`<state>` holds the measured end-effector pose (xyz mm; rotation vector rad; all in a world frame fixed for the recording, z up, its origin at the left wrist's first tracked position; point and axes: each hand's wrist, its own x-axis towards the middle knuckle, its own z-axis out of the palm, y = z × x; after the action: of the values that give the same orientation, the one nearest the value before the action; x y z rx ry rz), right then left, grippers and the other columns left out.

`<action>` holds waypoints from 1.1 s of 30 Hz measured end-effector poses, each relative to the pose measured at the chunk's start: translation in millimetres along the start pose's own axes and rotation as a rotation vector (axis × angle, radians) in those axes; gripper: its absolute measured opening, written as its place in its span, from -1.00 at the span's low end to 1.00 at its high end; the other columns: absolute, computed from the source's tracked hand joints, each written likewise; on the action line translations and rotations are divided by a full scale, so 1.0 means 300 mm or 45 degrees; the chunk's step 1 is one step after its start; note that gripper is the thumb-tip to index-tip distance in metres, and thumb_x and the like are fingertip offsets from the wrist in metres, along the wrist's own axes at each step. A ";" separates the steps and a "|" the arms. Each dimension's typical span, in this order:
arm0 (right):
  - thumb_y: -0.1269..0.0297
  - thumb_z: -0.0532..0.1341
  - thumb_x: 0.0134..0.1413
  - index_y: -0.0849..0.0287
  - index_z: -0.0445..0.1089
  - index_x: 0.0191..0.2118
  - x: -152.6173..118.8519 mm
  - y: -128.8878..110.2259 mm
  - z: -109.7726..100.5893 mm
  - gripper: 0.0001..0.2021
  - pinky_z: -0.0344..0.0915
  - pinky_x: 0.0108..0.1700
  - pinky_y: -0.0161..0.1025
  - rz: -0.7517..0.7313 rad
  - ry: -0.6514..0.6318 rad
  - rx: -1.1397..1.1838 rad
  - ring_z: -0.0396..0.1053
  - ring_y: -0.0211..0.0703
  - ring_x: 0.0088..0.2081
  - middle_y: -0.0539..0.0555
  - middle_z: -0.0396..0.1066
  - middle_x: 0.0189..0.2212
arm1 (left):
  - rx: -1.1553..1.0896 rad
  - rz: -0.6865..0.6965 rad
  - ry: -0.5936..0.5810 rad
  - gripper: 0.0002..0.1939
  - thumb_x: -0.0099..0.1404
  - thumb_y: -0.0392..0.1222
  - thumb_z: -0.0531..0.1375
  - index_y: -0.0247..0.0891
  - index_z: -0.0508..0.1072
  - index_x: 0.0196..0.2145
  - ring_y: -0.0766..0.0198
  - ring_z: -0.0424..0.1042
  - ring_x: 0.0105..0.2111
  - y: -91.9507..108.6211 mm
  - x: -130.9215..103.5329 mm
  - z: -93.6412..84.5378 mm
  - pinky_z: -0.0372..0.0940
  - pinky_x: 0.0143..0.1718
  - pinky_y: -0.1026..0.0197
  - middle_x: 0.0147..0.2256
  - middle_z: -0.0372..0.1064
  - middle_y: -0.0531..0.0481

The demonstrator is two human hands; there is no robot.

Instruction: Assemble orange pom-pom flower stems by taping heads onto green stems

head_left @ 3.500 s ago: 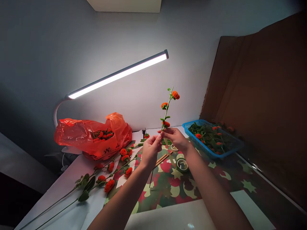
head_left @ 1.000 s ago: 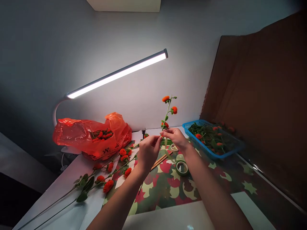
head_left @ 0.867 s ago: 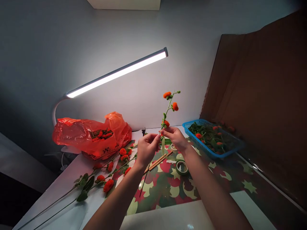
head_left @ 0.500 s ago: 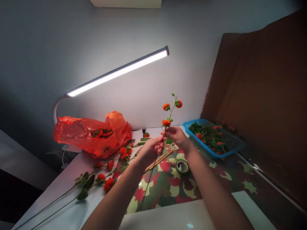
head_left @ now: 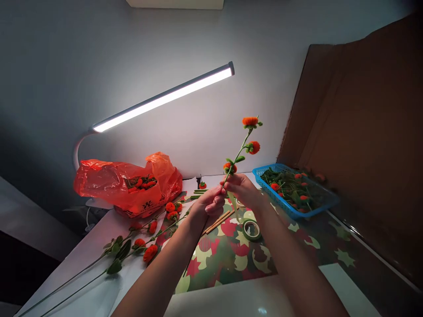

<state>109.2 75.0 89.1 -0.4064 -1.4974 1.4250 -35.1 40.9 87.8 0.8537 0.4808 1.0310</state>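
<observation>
My left hand (head_left: 211, 203) is closed around the lower stem of an artificial flower stem (head_left: 243, 143), which tilts up to the right. It carries orange fuzzy flower heads and small green leaves. My right hand (head_left: 243, 189) is closed in a pinch at the same spot, just below the lowest flower. From its fingers a pale green strip of floral tape (head_left: 235, 208) hangs toward a green tape roll (head_left: 251, 230) on the table. The fingertips partly hide where tape and stem meet. The thin bare lower stem runs down behind my left forearm.
Finished flower stems (head_left: 120, 255) lie on the left, before a red plastic bag (head_left: 99, 185) of orange flowers. On the right, a blue basket (head_left: 291, 211) holds leaves and flowers beside a cardboard panel (head_left: 357, 132). Brown sticks (head_left: 218, 222) lie mid-table; a lit lamp (head_left: 165, 97) hangs above.
The flower stem has turned between my fingers, so its flowers face differently and its top leans further right. Its lower end has swung left. Both hands stay close together at the stem.
</observation>
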 end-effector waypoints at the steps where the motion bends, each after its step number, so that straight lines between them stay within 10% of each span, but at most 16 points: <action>1: 0.08 0.34 -0.17 0.17 0.44 -0.46 -0.001 -0.005 0.001 -0.75 0.24 -0.24 -0.23 0.002 -0.044 0.011 0.32 -0.23 -0.41 -0.01 0.39 -0.51 | -0.060 -0.029 -0.045 -0.81 0.11 -0.18 0.22 -0.36 0.37 -0.53 0.65 -0.26 -0.81 -0.003 0.002 -0.006 -0.25 -0.82 0.48 -0.67 -0.02 0.22; 5: 0.11 0.35 -0.19 0.21 0.44 -0.49 0.000 -0.015 -0.015 -0.75 0.19 -0.29 -0.25 0.040 0.044 -0.212 0.28 -0.25 -0.43 -0.02 0.36 -0.54 | 0.245 0.044 0.056 -0.78 0.08 -0.10 0.26 -0.34 0.40 -0.49 0.60 -0.04 -0.80 -0.023 0.015 -0.027 -0.11 -0.80 0.46 -0.66 0.11 0.18; 12: 0.10 0.39 -0.33 0.26 0.43 -0.55 0.019 0.008 -0.008 -0.70 0.17 -0.26 -0.25 0.179 0.348 -0.195 0.26 -0.26 -0.43 -0.04 0.35 -0.58 | 1.246 0.877 0.605 -0.88 0.09 -0.13 0.26 -0.23 0.51 -0.47 0.35 0.31 -0.61 -0.046 0.005 -0.022 0.19 -0.53 0.31 -0.59 0.35 0.04; 20: 0.14 0.32 -0.13 0.20 0.47 -0.47 0.009 -0.006 0.031 -0.79 0.21 -0.24 -0.26 -0.054 0.070 -0.066 0.32 -0.26 -0.41 -0.01 0.41 -0.51 | 0.025 0.036 0.076 -0.79 0.18 -0.16 0.16 -0.37 0.40 -0.51 0.64 -0.23 -0.83 0.000 0.006 -0.016 -0.25 -0.85 0.49 -0.70 0.05 0.21; 23: 0.14 0.34 -0.16 0.20 0.46 -0.49 0.011 -0.004 0.023 -0.79 0.21 -0.29 -0.27 -0.056 0.068 -0.090 0.30 -0.27 -0.44 -0.02 0.39 -0.54 | 0.055 -0.018 0.035 -0.75 0.19 -0.11 0.16 -0.36 0.38 -0.52 0.64 -0.19 -0.84 -0.006 0.012 -0.024 -0.21 -0.86 0.48 -0.70 0.05 0.21; 28: 0.18 0.43 -0.41 0.23 0.44 -0.56 0.025 0.017 -0.012 -0.74 0.17 -0.30 -0.26 0.091 0.436 -0.202 0.26 -0.27 -0.46 -0.04 0.37 -0.59 | 1.020 0.557 0.460 -0.77 0.09 -0.08 0.27 -0.31 0.46 -0.40 0.42 0.27 -0.67 -0.024 0.011 -0.023 0.16 -0.66 0.36 -0.58 0.33 0.06; 33: 0.18 0.43 -0.40 0.24 0.46 -0.56 0.022 0.020 -0.016 -0.75 0.19 -0.27 -0.27 0.166 0.395 -0.160 0.30 -0.26 -0.43 -0.01 0.42 -0.55 | 1.468 0.903 0.579 -0.83 0.15 -0.14 0.20 -0.29 0.46 -0.50 0.41 0.23 -0.60 -0.035 0.002 -0.014 0.15 -0.53 0.33 -0.58 0.33 0.04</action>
<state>107.8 84.4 85.4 -0.7783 -1.3280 1.3014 -32.2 40.5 76.9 1.9076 1.2749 1.6204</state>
